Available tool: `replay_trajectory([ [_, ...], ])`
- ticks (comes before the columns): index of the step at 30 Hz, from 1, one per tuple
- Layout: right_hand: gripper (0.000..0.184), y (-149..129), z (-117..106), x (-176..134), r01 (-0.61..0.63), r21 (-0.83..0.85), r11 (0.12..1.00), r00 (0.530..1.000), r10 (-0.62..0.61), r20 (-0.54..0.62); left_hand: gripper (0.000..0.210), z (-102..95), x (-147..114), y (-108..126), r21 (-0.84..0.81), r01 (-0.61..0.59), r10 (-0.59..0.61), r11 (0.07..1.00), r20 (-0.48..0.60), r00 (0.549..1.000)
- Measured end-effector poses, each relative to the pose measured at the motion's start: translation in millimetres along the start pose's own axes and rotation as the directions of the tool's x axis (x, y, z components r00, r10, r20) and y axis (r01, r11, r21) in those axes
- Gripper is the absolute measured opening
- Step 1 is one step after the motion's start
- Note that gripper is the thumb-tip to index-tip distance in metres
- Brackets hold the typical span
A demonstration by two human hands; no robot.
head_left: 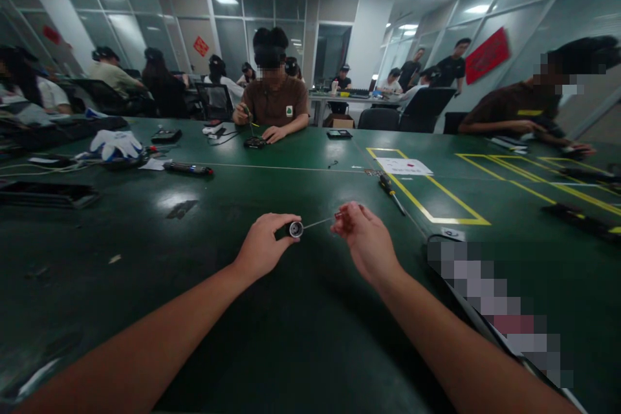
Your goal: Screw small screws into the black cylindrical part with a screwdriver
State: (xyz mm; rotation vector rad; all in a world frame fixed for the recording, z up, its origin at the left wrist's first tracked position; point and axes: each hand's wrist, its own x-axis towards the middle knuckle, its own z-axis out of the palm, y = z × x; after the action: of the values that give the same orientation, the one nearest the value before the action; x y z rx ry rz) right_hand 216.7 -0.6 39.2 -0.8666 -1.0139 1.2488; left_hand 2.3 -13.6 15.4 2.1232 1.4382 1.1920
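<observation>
My left hand [264,242] grips a small round cylinder [295,229] between thumb and forefinger. Its open end, with a silvery rim and a dark inside, faces me. From beside the cylinder a thin, pale strand [316,224] runs slightly upward to my right hand [363,239]. The fingers of that hand are pinched together at the strand's far end; whether it is a wire or a thin rod I cannot tell. Both hands are above the dark green table [291,336]. Beyond my right hand lies a screwdriver [388,187] with a black and yellow handle.
A long, dark-edged object [466,304], partly blurred out, lies at right. Yellow tape [456,200] outlines areas around a paper sheet [402,166]. At left are white-blue gloves [115,144], a dark pen-shaped tool [188,169] and a black tray [48,194]. A person [274,97] works opposite.
</observation>
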Motion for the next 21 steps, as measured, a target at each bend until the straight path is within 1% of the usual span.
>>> replay_trajectory([
  [2, 0.030, -1.2, 1.6, -3.4, 0.123, -0.132, 0.984, 0.992, -0.125, -0.014, 0.039, 0.4, 0.0, -0.8, 0.001, 0.025, -0.025, 1.000, 0.003, 1.000],
  [4, 0.028, -2.2, 3.9, -8.9, 0.226, -0.306, 0.925, 0.974, -0.225, 0.040, 0.040, 0.6, 0.0, -0.2, 0.000, 0.043, -0.043, 0.999, 0.002, 0.999],
  [6, 0.027, -2.3, 5.3, -13.5, 0.291, -0.419, 0.860, 0.956, -0.275, 0.100, 0.039, 0.1, -0.1, 2.1, 0.001, 0.054, -0.054, 0.999, 0.001, 0.999],
  [8, 0.025, -1.0, 5.0, -15.6, 0.314, -0.462, 0.829, 0.949, -0.285, 0.135, 0.039, -0.5, -0.4, 4.7, 0.002, 0.064, -0.064, 0.998, 0.005, 0.998],
  [12, 0.025, 2.1, 2.3, -14.5, 0.334, -0.492, 0.804, 0.943, -0.287, 0.172, 0.039, -0.6, -1.1, 5.4, 0.005, 0.067, -0.067, 0.998, 0.009, 0.998],
  [16, 0.021, 0.3, 1.6, -16.5, 0.345, -0.534, 0.772, 0.934, -0.229, 0.273, 0.038, 1.5, -0.6, -0.2, -0.001, 0.063, -0.063, 0.998, -0.008, 0.998],
  [18, 0.017, -2.3, 2.1, -19.9, 0.374, -0.531, 0.760, 0.914, -0.206, 0.348, 0.039, 2.3, 0.1, -2.6, -0.009, 0.075, -0.076, 0.997, -0.020, 0.997],
  [21, 0.013, -6.4, 3.6, -25.7, 0.482, -0.511, 0.712, 0.847, -0.230, 0.478, 0.038, 2.5, 1.0, -4.1, -0.019, 0.085, -0.086, 0.996, -0.028, 0.996],
])
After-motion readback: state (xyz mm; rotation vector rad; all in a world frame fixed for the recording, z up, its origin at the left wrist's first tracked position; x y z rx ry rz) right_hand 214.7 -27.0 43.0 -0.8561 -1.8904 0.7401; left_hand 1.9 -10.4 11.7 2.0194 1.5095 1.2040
